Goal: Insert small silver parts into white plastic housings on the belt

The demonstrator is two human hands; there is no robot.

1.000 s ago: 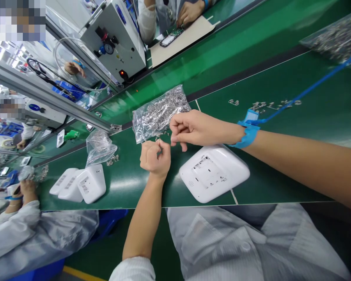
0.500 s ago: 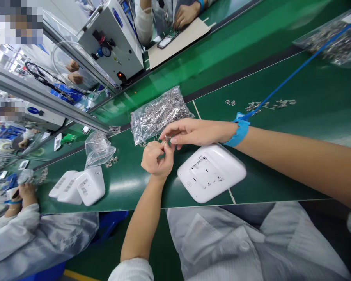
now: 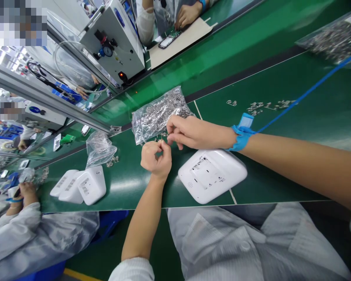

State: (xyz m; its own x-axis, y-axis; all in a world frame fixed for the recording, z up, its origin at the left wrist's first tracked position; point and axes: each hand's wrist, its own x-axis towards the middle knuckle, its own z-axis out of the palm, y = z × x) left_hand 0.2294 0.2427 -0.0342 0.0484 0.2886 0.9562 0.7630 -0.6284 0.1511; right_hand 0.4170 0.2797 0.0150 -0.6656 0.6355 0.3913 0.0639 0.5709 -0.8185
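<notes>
Fingers curled into a pinch, my left hand (image 3: 155,159) is raised over the green bench; whatever its fingertips hold is too small to name. Close beside it, my right hand (image 3: 193,132) wears a blue wrist strap (image 3: 240,136), its thumb and fingers drawn together. Small metal parts (image 3: 163,135) show by the right fingertips; I cannot tell whether they are gripped or lie behind. Past both hands rests a clear bag of metal parts (image 3: 160,111). Below my right hand, a white plastic housing (image 3: 212,175) with a recessed panel lies flat.
Three white housings (image 3: 90,185) overlap at the left, near a smaller clear bag (image 3: 100,149). Loose metal clips (image 3: 256,107) and another bag of parts (image 3: 336,41) are at the right. A co-worker's hand (image 3: 188,15) is across the bench. The blue cord (image 3: 310,88) stretches rightward.
My right hand has drawn slightly away from my left, its fingers curling in more. The coiled metal part seen between the fingertips earlier is no longer distinct there. The housing stays put.
</notes>
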